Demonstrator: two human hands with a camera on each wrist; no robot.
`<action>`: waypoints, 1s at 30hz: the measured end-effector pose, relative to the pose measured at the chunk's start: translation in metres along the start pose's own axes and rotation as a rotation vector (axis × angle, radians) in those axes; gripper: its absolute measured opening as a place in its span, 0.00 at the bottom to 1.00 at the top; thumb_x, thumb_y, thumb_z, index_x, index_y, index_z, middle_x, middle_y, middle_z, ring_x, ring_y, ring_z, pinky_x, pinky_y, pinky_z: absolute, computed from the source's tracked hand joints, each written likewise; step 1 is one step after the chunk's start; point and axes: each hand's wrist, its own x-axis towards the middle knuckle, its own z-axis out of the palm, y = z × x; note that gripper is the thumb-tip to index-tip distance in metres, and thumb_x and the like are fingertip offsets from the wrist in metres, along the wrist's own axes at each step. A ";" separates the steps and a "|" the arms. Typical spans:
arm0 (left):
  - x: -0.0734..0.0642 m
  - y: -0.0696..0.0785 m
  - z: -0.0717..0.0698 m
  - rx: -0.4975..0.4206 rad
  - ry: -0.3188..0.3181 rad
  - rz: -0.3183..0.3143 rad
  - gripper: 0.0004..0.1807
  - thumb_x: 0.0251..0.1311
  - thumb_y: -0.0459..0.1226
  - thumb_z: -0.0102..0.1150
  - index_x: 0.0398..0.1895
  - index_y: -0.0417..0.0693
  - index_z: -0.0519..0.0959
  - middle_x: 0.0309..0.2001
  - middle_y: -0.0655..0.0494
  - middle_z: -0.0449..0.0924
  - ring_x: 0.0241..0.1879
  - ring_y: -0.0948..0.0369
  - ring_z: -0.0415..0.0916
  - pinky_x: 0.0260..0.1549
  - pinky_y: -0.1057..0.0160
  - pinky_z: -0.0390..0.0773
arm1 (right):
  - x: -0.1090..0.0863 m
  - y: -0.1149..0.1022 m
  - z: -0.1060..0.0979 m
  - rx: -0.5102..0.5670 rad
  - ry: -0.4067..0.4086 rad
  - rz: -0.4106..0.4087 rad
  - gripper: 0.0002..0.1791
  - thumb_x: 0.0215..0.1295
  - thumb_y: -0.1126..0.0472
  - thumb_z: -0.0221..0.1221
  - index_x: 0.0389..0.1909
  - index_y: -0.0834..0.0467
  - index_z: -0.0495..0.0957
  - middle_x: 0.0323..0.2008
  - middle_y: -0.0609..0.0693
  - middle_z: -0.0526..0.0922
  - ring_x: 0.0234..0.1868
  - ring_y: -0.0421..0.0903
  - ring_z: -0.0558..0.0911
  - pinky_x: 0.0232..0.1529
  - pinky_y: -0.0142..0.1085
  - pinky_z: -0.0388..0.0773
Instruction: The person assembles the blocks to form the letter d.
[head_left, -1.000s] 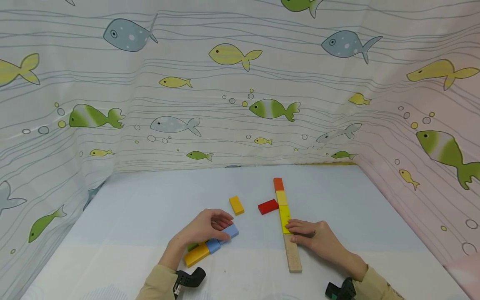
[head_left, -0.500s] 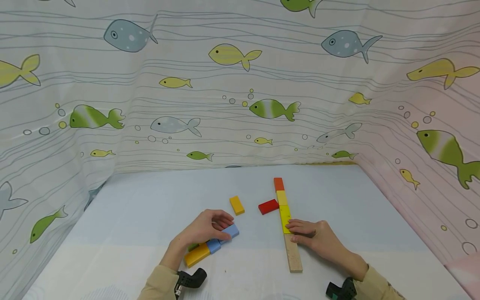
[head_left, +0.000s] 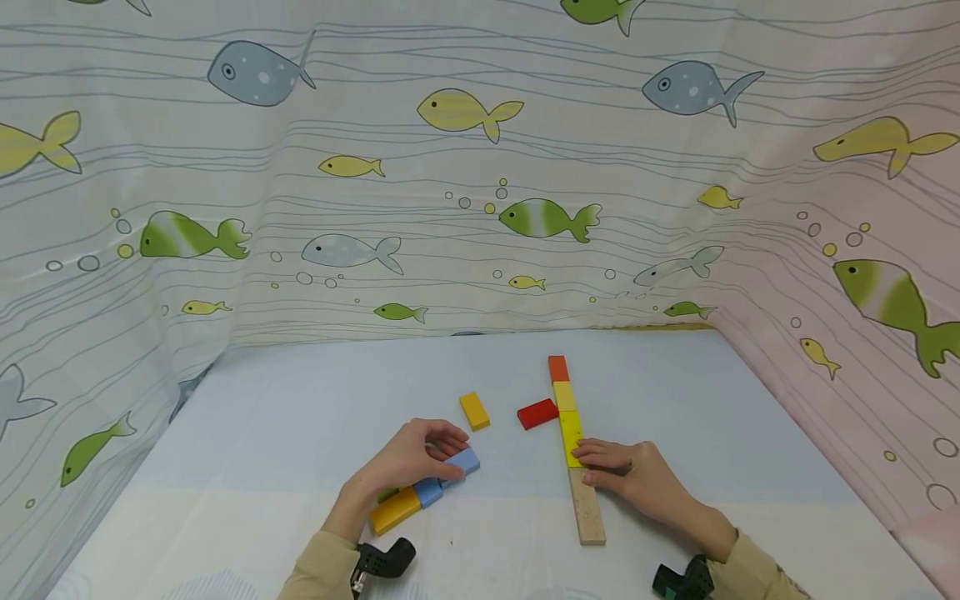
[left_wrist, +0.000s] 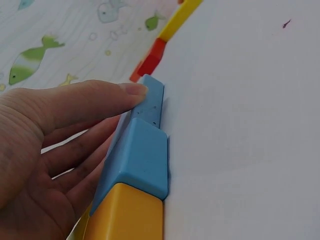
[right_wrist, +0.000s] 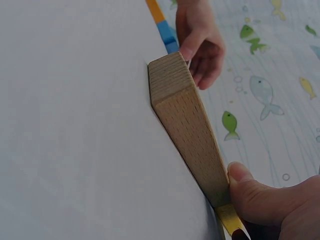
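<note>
At left on the table, my left hand (head_left: 412,454) has its thumb on a blue block (left_wrist: 153,102), fingers curled along its far side. Behind that block lie a second blue block (left_wrist: 142,155) and an orange block (left_wrist: 130,212), end to end; part of a green piece (head_left: 387,494) peeks out under the hand. My right hand (head_left: 637,479) rests on a straight row of blocks: fingertips on a yellow block (head_left: 569,429), thumb on a plain wooden block (head_left: 588,521). Farther along the row come another yellow block (head_left: 562,395) and an orange-red one (head_left: 557,368).
A red block (head_left: 536,414) lies slanted, one end against the yellow part of the row. Left of it a loose orange block (head_left: 474,412) lies flat on the white table (head_left: 510,533). A fish-patterned curtain (head_left: 450,192) closes off the back and sides.
</note>
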 end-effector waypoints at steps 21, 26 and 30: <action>0.005 0.010 0.013 0.057 0.083 0.009 0.21 0.56 0.38 0.73 0.53 0.44 0.81 0.47 0.57 0.85 0.45 0.59 0.80 0.49 0.63 0.81 | -0.001 -0.001 -0.001 -0.002 0.004 -0.018 0.18 0.60 0.50 0.69 0.49 0.53 0.87 0.51 0.41 0.86 0.61 0.46 0.81 0.58 0.21 0.71; 0.008 0.016 0.022 0.075 0.098 0.032 0.21 0.56 0.37 0.72 0.53 0.42 0.81 0.47 0.56 0.86 0.45 0.58 0.81 0.49 0.62 0.82 | -0.001 -0.002 -0.001 0.004 0.001 -0.016 0.18 0.60 0.50 0.69 0.49 0.53 0.87 0.52 0.42 0.86 0.61 0.46 0.81 0.59 0.21 0.70; 0.012 0.018 0.027 0.093 0.111 0.046 0.21 0.56 0.36 0.72 0.54 0.40 0.81 0.47 0.54 0.85 0.45 0.57 0.81 0.49 0.60 0.82 | 0.000 -0.001 -0.001 -0.003 0.001 -0.017 0.19 0.60 0.49 0.68 0.50 0.53 0.87 0.52 0.42 0.86 0.61 0.46 0.81 0.59 0.21 0.69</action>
